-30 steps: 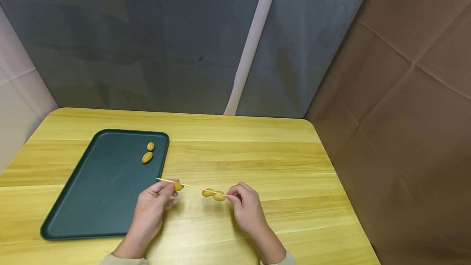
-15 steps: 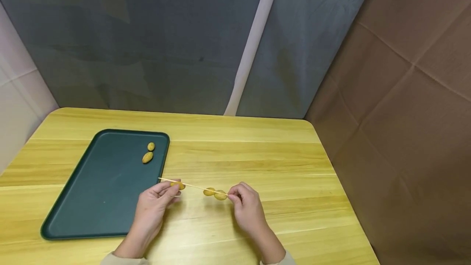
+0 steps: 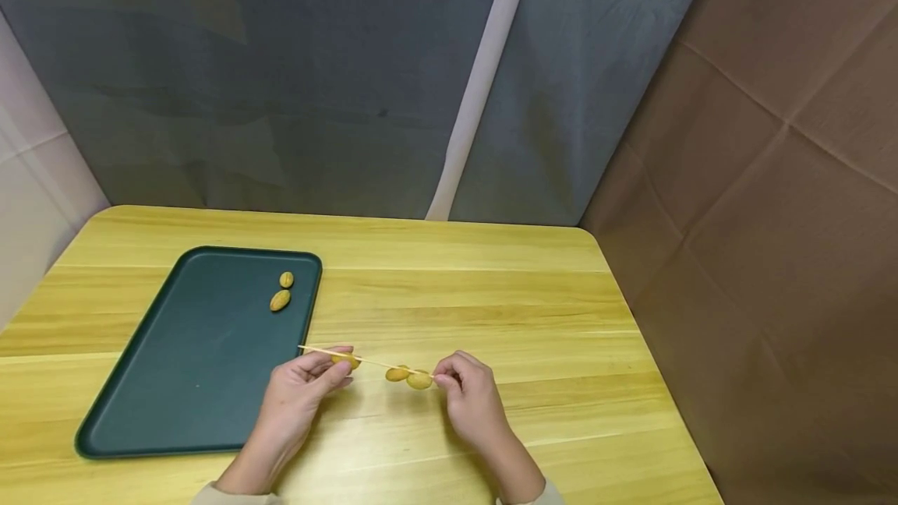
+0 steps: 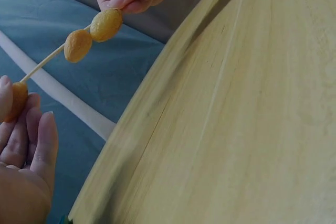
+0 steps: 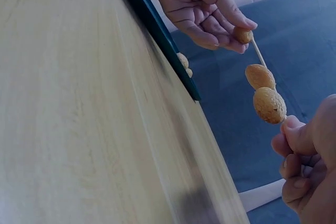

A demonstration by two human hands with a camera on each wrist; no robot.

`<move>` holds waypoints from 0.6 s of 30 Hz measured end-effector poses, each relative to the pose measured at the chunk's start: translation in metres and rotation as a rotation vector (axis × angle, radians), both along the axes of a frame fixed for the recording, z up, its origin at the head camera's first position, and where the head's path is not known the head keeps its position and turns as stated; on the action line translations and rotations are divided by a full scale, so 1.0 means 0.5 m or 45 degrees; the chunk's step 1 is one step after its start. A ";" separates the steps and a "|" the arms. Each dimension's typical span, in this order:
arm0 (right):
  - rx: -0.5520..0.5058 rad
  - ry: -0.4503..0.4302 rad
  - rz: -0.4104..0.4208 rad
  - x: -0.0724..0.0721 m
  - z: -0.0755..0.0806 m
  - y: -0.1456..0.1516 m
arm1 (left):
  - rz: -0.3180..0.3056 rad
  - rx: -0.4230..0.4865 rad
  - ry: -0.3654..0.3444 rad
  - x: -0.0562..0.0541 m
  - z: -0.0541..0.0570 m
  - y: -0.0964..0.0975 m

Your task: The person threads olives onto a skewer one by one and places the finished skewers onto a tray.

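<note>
A thin wooden skewer (image 3: 377,363) is held level above the table between the two hands. My right hand (image 3: 475,400) pinches its right end between thumb and forefinger. Beside those fingertips, two small golden-brown oval pieces, baked or fried-looking, sit threaded together: a larger piece (image 5: 270,105) and a smaller piece (image 5: 259,77). Toward the other end, my left hand (image 3: 291,396) pinches a third oval piece (image 4: 18,99) with thumb and fingers. The skewer's bare tip sticks out past it to the left. A bare stretch of stick separates this piece from the pair.
A dark green tray (image 3: 196,349) lies on the left of the wooden table (image 3: 491,287). Near its far right corner rest a small oval piece (image 3: 286,280) and a longer one (image 3: 280,301). Grey cloth (image 3: 281,84) hangs behind, brown cloth (image 3: 786,240) at the right.
My left hand has shifted slightly right along the skewer with its oval piece, a little nearer the pair. The skewer has dipped slightly toward me. My right hand has stayed almost still.
</note>
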State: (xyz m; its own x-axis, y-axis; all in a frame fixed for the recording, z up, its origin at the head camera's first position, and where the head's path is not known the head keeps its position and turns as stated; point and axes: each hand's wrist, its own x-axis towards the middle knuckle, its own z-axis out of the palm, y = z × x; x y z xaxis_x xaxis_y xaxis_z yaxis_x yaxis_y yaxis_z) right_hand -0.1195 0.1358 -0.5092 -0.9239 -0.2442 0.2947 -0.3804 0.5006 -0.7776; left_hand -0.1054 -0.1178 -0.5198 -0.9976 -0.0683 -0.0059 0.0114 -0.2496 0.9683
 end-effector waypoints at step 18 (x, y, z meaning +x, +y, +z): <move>-0.071 -0.150 0.042 0.004 0.016 -0.003 | -0.019 -0.185 0.092 0.008 -0.006 0.005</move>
